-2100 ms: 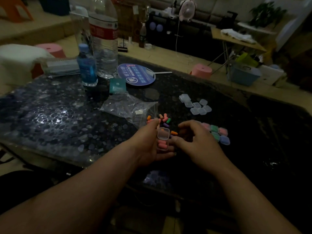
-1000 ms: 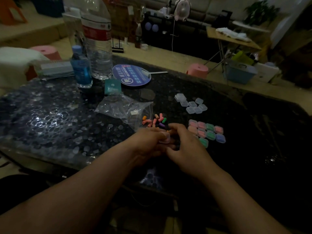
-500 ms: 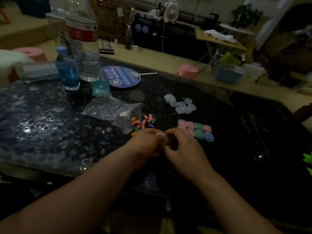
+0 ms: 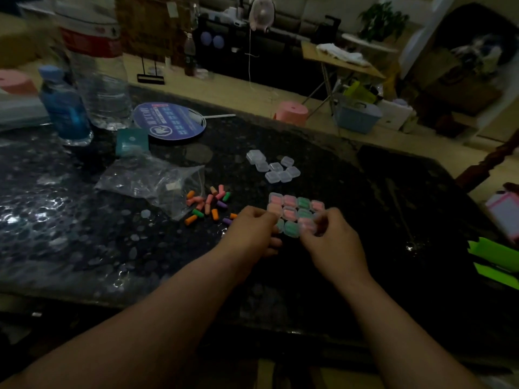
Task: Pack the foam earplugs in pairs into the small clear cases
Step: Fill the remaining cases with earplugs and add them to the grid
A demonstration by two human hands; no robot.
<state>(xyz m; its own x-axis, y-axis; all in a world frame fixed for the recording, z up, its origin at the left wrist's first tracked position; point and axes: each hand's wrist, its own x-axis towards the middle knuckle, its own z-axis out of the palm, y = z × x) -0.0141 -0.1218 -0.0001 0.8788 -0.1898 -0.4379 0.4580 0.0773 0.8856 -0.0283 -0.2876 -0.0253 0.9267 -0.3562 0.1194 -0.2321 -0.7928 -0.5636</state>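
Pink and green filled cases (image 4: 292,204) sit clustered between both hands on the dark table (image 4: 393,220).
Right hand (image 4: 334,244) pinches a pink-filled case (image 4: 307,226) at the cluster's near edge; left hand (image 4: 252,234) lies curled against its left side, grip unclear. Loose earplugs (image 4: 210,204) lie just left, beside a plastic bag (image 4: 151,178); empty clear cases (image 4: 276,168) sit beyond.
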